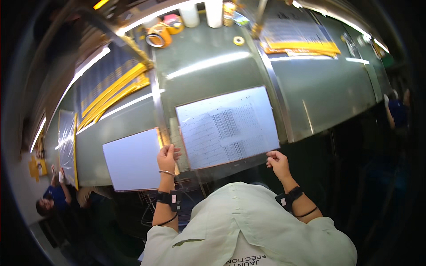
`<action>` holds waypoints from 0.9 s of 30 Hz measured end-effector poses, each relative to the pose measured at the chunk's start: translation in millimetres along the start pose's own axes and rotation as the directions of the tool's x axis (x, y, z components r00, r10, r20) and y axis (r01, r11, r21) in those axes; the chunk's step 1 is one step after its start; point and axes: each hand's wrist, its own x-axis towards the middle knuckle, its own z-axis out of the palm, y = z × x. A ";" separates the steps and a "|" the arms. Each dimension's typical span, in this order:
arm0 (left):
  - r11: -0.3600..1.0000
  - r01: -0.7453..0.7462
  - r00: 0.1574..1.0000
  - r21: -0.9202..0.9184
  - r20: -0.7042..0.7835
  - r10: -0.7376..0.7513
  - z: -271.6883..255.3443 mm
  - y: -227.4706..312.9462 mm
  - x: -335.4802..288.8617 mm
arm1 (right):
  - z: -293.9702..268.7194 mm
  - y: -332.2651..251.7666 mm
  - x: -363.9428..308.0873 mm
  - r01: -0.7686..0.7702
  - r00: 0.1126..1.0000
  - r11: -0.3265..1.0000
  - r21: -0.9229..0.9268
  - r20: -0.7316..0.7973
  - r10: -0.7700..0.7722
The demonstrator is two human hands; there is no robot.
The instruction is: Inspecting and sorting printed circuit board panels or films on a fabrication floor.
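A pale rectangular panel with rows of dark printed marks and a thin orange-brown edge (199, 142) lies on the dark green bench in front of me. My left hand (168, 154) is beside its near left side, fingers curled inward. At the near right corner is my right hand (278, 163), with thumb and fingertips drawn together. Whatever either hand pinches, if anything, is too small to make out. To the left of my left hand lies a blank white panel (132, 159) with an orange strip along its right edge.
Rolls of orange tape (158, 36) and a small yellow roll (238, 41) sit at the back. Yellow-edged clear sheets (301, 46) are stacked at back right, with similar yellow-edged sheets (116, 91) at left. Metal strips (277, 93) divide the bench. Another person (57, 195) works at far left.
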 end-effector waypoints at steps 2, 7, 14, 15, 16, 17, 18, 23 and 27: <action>0.999 -0.043 0.998 0.032 0.048 0.041 19.4 13.5 0.5 | -13.4 7.7 5.2 0.042 0.995 0.997 0.060 -0.091 -0.036; 0.987 -0.158 0.977 0.028 0.152 0.152 61.0 40.8 6.9 | -29.8 -5.8 25.3 0.001 0.962 1.000 0.018 -0.272 0.004; 0.987 -0.140 0.979 0.082 0.159 0.126 64.7 46.3 10.1 | -29.9 -6.9 20.1 0.176 0.883 0.846 -0.502 -0.299 -0.362; 0.987 -0.137 0.979 0.086 0.161 0.122 64.0 45.8 11.3 | -29.7 -7.7 19.6 0.175 0.881 0.840 -0.514 -0.299 -0.366; 0.987 -0.138 0.980 0.084 0.158 0.124 62.8 44.2 13.3 | -29.2 -7.6 19.9 0.172 0.882 0.841 -0.514 -0.300 -0.363; 0.987 -0.140 0.980 0.082 0.155 0.126 62.5 43.2 14.9 | -28.5 -7.7 20.3 0.186 0.874 0.833 -0.521 -0.300 -0.382; 0.987 -0.139 0.980 0.083 0.156 0.125 63.3 42.8 16.8 | -28.5 -7.6 20.7 0.200 0.866 0.826 -0.528 -0.299 -0.401; 0.987 -0.133 0.980 0.090 0.159 0.117 65.6 43.2 23.9 | -23.5 -0.8 21.6 0.081 0.915 0.946 -0.315 -0.352 -0.196; 0.988 -0.090 0.992 0.127 0.103 0.077 61.2 36.0 39.4 | -21.3 6.3 24.3 0.178 0.893 0.894 -0.411 -0.314 -0.322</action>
